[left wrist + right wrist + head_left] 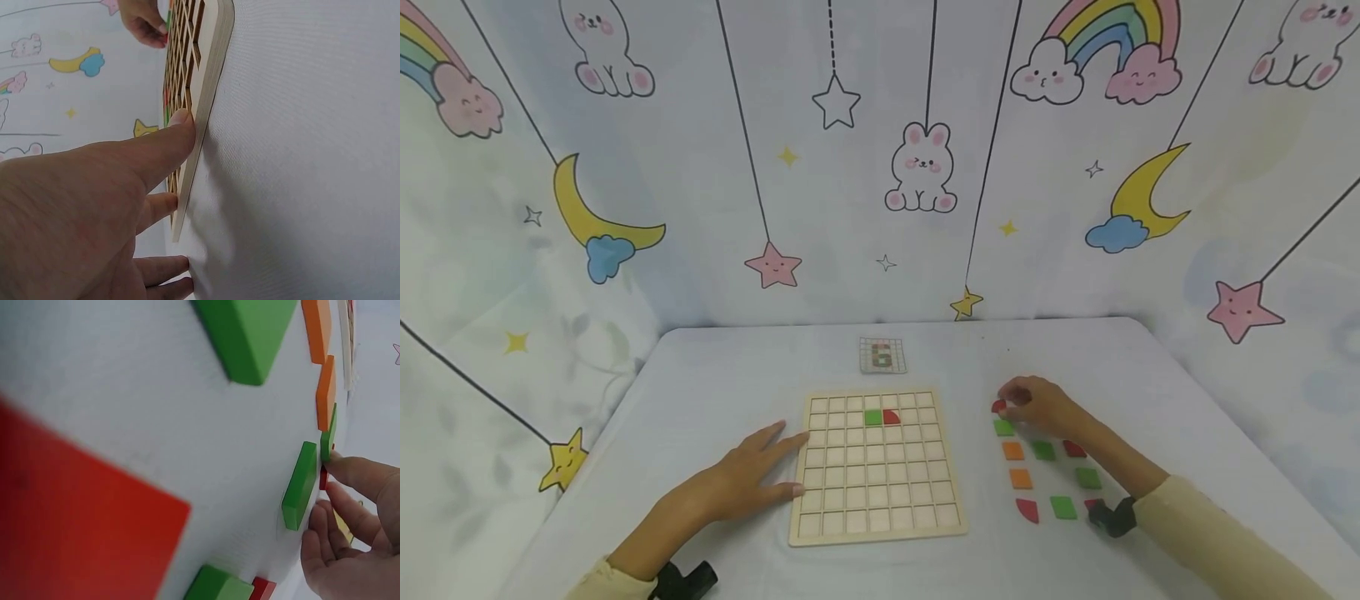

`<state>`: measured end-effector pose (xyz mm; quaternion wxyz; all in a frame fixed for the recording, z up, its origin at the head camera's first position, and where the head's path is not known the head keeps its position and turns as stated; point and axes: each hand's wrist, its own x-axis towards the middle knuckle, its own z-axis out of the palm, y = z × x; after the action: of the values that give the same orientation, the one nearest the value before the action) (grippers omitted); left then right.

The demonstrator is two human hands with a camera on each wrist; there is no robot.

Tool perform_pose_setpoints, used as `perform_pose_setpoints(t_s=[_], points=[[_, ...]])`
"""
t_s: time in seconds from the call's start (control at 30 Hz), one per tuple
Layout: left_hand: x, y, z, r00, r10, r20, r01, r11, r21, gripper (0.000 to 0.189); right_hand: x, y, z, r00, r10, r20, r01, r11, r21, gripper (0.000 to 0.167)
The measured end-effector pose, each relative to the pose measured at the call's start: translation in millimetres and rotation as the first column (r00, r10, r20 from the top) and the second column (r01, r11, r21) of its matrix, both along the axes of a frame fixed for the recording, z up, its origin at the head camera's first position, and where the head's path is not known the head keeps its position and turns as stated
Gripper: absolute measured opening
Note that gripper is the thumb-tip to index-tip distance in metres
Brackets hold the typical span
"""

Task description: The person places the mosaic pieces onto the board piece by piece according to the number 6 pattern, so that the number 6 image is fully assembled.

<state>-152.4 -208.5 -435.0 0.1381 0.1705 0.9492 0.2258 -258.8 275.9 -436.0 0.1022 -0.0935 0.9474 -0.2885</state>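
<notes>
A wooden grid board (880, 537) lies on the table, with a green square tile (873, 417) and a red quarter-circle tile (891, 417) side by side in its upper cells. My left hand (737, 483) rests at the board's left edge, fingers spread, thumb and a finger touching the frame. At the far end of the loose tiles, my right hand (1041, 406) pinches a red quarter-circle tile (997, 406) between thumb and forefinger. In the right wrist view that red tile (324, 477) is partly hidden by the fingers. A green tile (1003, 427) lies just nearer than it.
Right of the board lie loose orange tiles (1012, 451), green tiles (1063, 507) and red tiles (1027, 511). Behind the board is a small card (883, 356) with a gridded coloured pattern. A printed cloth backdrop (865, 208) rises behind the white table (737, 367).
</notes>
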Motion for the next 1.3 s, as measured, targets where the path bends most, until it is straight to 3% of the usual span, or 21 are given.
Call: perform_pose_setpoints(t_s=[0.3,0.73,1.17,1.3], points=[[-0.1,-1.1,-1.9,1.000,0.001,-0.003,-0.001,1.000,-0.008,0.079,-1.4,-1.3,-5.1,0.999,0.009,-0.042,-0.007,1.000,0.028,0.023],[-1.3,0.7,-1.7,1.000,-0.004,0.001,0.004,1.000,-0.008,0.080,-0.1,-9.8,2.4,0.997,0.033,-0.062,-0.031,0.999,0.039,0.022],[0.6,1.1,-0.5,1.000,-0.007,0.001,0.007,1.000,0.006,0.079,-7.7,-59.2,9.6,0.977,0.144,-0.160,-0.146,0.989,-0.002,0.019],[0.3,0.9,-0.7,1.000,-0.007,0.000,0.007,1.000,0.003,0.079,-8.1,-80.3,11.0,0.979,0.132,-0.155,-0.137,0.990,-0.024,0.018]])
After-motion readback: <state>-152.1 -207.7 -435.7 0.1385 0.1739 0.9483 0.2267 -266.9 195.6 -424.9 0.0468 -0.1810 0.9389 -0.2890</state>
